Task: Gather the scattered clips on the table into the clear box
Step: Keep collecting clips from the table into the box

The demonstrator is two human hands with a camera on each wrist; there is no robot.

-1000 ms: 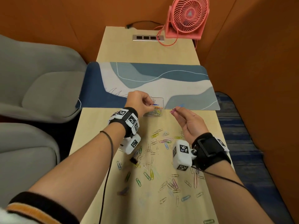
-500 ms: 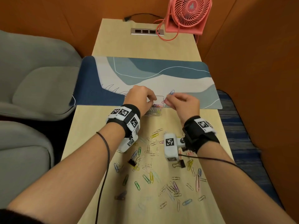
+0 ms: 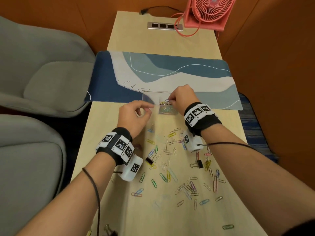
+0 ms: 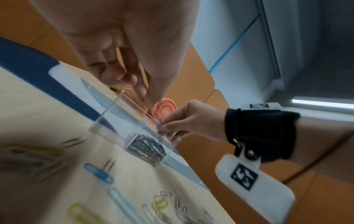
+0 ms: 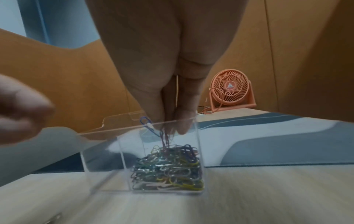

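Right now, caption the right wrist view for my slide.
Right hand pinches a few paper clips dangling into the clear box, above its heap of coloured clips.

The right hand (image 3: 181,97) is pinching a small wire paper clip (image 3: 167,100) above the clear plastic two-compartment box (image 3: 150,97). The left hand (image 3: 134,116) is curling its fingers at the box's 9 o'clock edge. Loose coloured clips (image 3: 154,183) are lying scattered at the box's 6 o'clock.

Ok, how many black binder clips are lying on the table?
3 binder clips: one beside the left wrist camera, one below the right wrist camera, one at the near edge of the table by the left forearm. Arms may hide more.
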